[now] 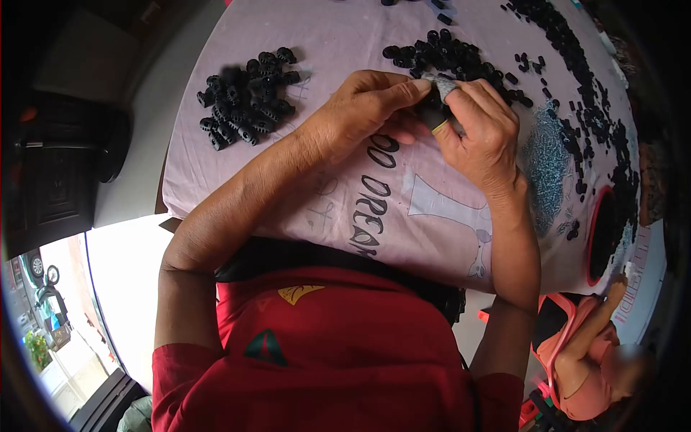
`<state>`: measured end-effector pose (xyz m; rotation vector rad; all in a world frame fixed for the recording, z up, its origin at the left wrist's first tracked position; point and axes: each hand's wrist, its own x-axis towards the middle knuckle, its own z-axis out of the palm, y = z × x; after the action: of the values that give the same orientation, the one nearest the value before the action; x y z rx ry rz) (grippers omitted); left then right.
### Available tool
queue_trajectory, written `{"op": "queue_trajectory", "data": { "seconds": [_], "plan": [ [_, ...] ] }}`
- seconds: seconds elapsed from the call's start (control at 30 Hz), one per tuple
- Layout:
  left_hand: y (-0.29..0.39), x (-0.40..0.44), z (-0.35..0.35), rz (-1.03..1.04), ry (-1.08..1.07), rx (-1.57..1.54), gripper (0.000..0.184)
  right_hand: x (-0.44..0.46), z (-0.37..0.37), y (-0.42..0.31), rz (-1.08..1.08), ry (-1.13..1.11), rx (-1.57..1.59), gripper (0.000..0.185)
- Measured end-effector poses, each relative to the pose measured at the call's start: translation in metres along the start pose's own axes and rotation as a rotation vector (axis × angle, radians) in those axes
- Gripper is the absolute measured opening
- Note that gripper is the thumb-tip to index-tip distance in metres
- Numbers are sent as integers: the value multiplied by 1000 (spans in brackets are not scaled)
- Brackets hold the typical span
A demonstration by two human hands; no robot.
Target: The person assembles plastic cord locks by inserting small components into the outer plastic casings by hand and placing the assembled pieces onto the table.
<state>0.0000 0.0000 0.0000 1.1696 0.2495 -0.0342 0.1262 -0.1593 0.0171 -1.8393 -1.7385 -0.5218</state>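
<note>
My left hand and my right hand meet over the table, thumbs and fingertips pinched together. Between them is a small black plastic piece, mostly covered by the fingers. Grey wrapping covers my right index fingertip, and a dark band with a yellow edge is around the right thumb. Just beyond the hands lies a heap of small black plastic pieces. Left of my left hand is another pile of black cylindrical pieces with slotted sides.
A pink printed cloth covers the table. To the right lie a mound of tiny silvery-blue parts, scattered black pieces and a red-rimmed container. Another person sits at the lower right, one arm reaching to the table edge.
</note>
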Motion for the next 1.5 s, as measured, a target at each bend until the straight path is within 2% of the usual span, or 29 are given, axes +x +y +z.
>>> {"op": "queue_trajectory", "data": {
  "seconds": [0.17, 0.23, 0.3, 0.37, 0.43, 0.5, 0.53, 0.63, 0.7, 0.73, 0.8, 0.87, 0.93, 0.97, 1.0, 1.1, 1.13, 1.17, 1.27, 1.37, 1.5],
  "plan": [
    [17, -10, -2, 62, 67, 302, 32, 4, -8, 3, 98, -57, 139, 23],
    [27, -21, -12, 245, 161, 665, 25, -3, -16, 12, 304, -152, 159, 14],
    [42, -38, -22, 380, 281, 1059, 17, -9, -27, 22, 427, -277, 42, 14],
    [43, -51, -38, 409, 417, 1302, 18, -11, -27, 23, 495, -335, 75, 14],
    [42, -60, -48, 403, 469, 1349, 19, -7, -30, 17, 536, -370, 107, 14],
    [39, -66, -54, 425, 509, 1340, 20, -9, -23, 18, 448, -306, 98, 11],
    [38, -66, -54, 571, 540, 1387, 20, -9, -22, 19, 445, -298, 82, 10],
    [48, -86, -30, 482, 395, 830, 16, -3, -31, 17, 519, -287, 85, 9],
    [52, -93, -6, 611, -72, 212, 35, -6, -36, 24, 554, -285, 93, 10],
    [52, -97, 5, 623, -257, 16, 35, -11, -32, 32, 550, -276, 125, 12],
    [53, -104, 34, 660, -495, -173, 34, -12, -36, 36, 543, -319, 135, 12],
    [49, -111, 53, 686, -629, -266, 34, -11, -42, 36, 600, -361, 164, 13],
    [43, -117, 64, 706, -704, -306, 33, -15, -33, 36, 587, -311, 255, 2],
    [41, -119, 68, 708, -725, -313, 33, -17, -30, 35, 583, -283, 299, 5],
    [40, -119, 72, 705, -725, -314, 33, -17, -29, 34, 597, -364, 285, 13],
    [35, -123, 75, 708, -737, -317, 32, -13, -39, 31, 616, -439, 270, 12],
    [32, -127, 76, 714, -753, -328, 32, -15, -43, 34, 618, -406, 337, 4],
    [30, -128, 75, 718, -749, -324, 32, -16, -47, 40, 632, -453, 335, 4],
    [26, -131, 76, 727, -761, -331, 31, -14, -53, 36, 660, -560, 298, 18],
    [22, -134, 80, 734, -768, -323, 31, -18, -54, 43, 672, -448, 273, 18],
    [22, -131, 80, 745, -757, -309, 30, -29, -83, 68, 787, -482, 33, 20]
  ]
}}
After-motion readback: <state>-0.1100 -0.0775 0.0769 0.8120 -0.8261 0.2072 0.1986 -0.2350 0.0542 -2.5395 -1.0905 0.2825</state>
